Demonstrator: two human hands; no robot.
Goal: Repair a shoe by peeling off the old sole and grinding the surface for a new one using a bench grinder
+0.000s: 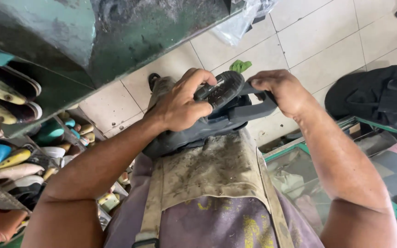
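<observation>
Centre of frame, slightly above the middle: a dark grey shoe (pixel 207 124), held sole-up over the person's lap. Its toe end points toward the upper right, and the black sole (pixel 220 90) there stands lifted away from the upper.

Left hand (pixel 180 106): closed around the shoe from the left side, fingers curled over the top and thumb pressed on the raised sole tip. Firm grip on the shoe.

Right hand (pixel 285 92): right of centre, fingers hooked down over the far edge of the shoe's upper, gripping it. Fingertips hidden behind the shoe, so exact contact cannot be told.

Both forearms run in from the bottom corners and meet at the shoe.

Below the shoe: a stained, grimy tan apron (pixel 217 172) with straps, worn over a purple shirt (pixel 221 225) with yellow marks. The shoe's lower end rests against or just above the apron's top edge; which one cannot be told.

Upper left: a dirty green machine housing (pixel 129 32) overhangs the scene.

Left edge: racks of shoe lasts (pixel 14 158) in yellow, teal, white and tan, crowded together.

Upper right: pale tiled floor (pixel 318 41), with a small green scrap (pixel 240 65) just above the shoe's toe and a clear plastic bag (pixel 244 18) near the top edge.

Right edge: a black bag (pixel 382 94) on the floor, and below it a green-framed glass cabinet (pixel 299 170).
</observation>
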